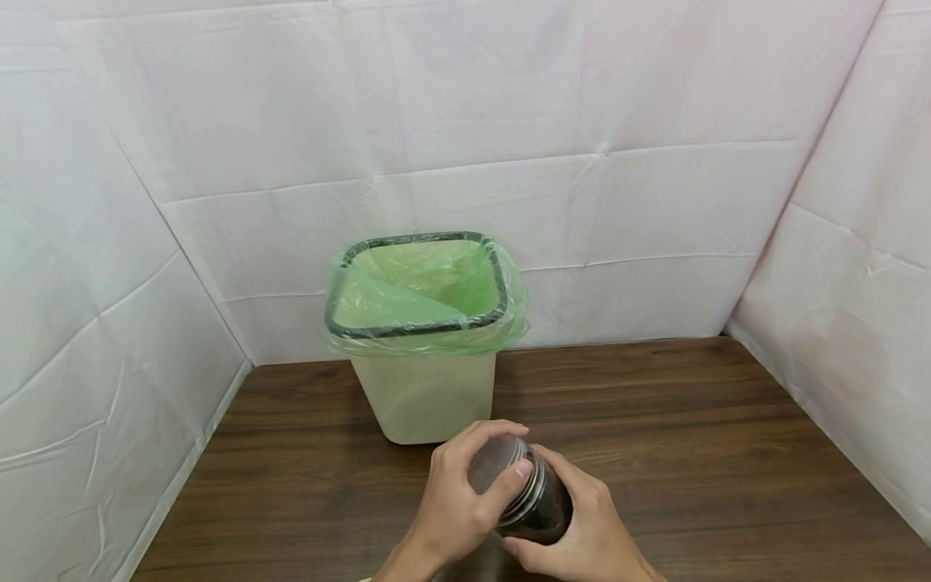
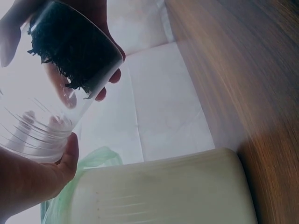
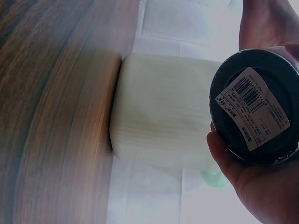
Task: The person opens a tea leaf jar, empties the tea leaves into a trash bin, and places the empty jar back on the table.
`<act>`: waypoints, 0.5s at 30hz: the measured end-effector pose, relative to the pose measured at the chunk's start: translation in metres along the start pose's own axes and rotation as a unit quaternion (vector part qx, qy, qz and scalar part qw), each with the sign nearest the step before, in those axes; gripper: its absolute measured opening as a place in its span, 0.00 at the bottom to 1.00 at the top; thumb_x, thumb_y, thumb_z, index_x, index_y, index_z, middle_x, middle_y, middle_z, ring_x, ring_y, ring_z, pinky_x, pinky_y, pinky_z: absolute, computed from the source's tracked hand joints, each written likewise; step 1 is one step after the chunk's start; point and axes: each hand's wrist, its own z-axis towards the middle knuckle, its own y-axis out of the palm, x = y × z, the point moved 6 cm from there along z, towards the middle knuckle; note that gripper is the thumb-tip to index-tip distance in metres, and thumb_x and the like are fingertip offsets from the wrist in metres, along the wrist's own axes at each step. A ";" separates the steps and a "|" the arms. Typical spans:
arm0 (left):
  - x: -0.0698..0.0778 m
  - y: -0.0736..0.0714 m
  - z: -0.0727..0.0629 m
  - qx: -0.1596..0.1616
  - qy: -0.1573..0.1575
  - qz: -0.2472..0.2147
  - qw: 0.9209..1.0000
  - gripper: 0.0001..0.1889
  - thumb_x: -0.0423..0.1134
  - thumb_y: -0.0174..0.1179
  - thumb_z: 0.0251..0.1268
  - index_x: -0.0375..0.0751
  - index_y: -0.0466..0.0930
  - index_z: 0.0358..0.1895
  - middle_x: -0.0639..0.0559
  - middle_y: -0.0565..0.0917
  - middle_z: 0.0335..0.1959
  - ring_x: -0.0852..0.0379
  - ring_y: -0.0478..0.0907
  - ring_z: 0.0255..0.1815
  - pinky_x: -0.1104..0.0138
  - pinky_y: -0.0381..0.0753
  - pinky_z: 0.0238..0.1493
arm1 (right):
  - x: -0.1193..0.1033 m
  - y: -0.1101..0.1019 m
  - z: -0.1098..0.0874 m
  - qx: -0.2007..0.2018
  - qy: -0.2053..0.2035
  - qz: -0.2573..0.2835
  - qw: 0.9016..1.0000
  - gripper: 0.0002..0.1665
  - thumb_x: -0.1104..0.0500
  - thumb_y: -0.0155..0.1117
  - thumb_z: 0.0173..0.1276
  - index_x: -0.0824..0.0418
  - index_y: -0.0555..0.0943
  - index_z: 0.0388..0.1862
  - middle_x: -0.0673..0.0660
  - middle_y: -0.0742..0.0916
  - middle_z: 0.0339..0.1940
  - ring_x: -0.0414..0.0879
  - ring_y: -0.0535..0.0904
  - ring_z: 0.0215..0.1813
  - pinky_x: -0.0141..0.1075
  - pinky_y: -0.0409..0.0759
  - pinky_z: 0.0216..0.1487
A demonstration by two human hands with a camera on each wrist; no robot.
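Both hands hold a clear jar (image 1: 544, 509) partly filled with dark, shredded leaves (image 2: 70, 46) that look like loose tea. It is tilted, its lid end up and to the left in the head view. My left hand (image 1: 465, 493) grips the translucent lid (image 1: 487, 462), thumb and fingers on opposite sides of the rim. Around the body near the base, my right hand (image 1: 585, 517) has its fingers and thumb wrapped. A white barcode label (image 3: 254, 107) on the jar's base faces the right wrist camera.
A pale waste bin (image 1: 429, 396) with a green liner bag (image 1: 407, 303) and a dark rim ring (image 1: 393, 331) stands just beyond the hands on the dark wood table (image 1: 691, 436). White cloth walls (image 1: 465, 105) enclose the back and sides.
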 end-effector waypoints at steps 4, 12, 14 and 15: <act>0.000 -0.001 0.000 -0.002 -0.001 -0.002 1.000 0.13 0.40 0.63 0.69 0.50 0.83 0.54 0.55 0.84 0.49 0.57 0.82 0.46 0.61 0.82 0.46 | 0.001 -0.001 -0.001 0.000 0.008 0.001 1.000 0.49 0.52 0.85 0.48 0.57 0.73 0.69 0.51 0.85 0.49 0.41 0.83 0.41 0.36 0.84 0.39; 0.000 -0.003 0.000 0.000 0.000 -0.001 1.000 0.13 0.39 0.62 0.69 0.51 0.82 0.55 0.55 0.83 0.51 0.56 0.82 0.49 0.59 0.81 0.49 | 0.003 -0.002 -0.002 0.000 0.025 0.004 1.000 0.49 0.51 0.86 0.48 0.56 0.73 0.68 0.48 0.85 0.49 0.40 0.83 0.41 0.35 0.84 0.39; 0.000 -0.003 0.000 0.000 0.002 0.000 1.000 0.14 0.39 0.62 0.69 0.51 0.82 0.56 0.55 0.83 0.52 0.56 0.81 0.50 0.59 0.81 0.51 | 0.004 -0.002 -0.002 0.000 0.029 0.005 1.000 0.49 0.51 0.86 0.47 0.57 0.74 0.68 0.47 0.85 0.48 0.40 0.83 0.41 0.36 0.84 0.39; 0.000 -0.004 0.000 0.000 0.002 0.000 1.000 0.14 0.38 0.62 0.69 0.51 0.82 0.56 0.54 0.82 0.53 0.55 0.81 0.51 0.58 0.80 0.52 | 0.004 -0.002 -0.002 0.001 0.028 0.005 1.000 0.49 0.51 0.86 0.47 0.57 0.74 0.68 0.48 0.85 0.48 0.40 0.83 0.41 0.35 0.84 0.39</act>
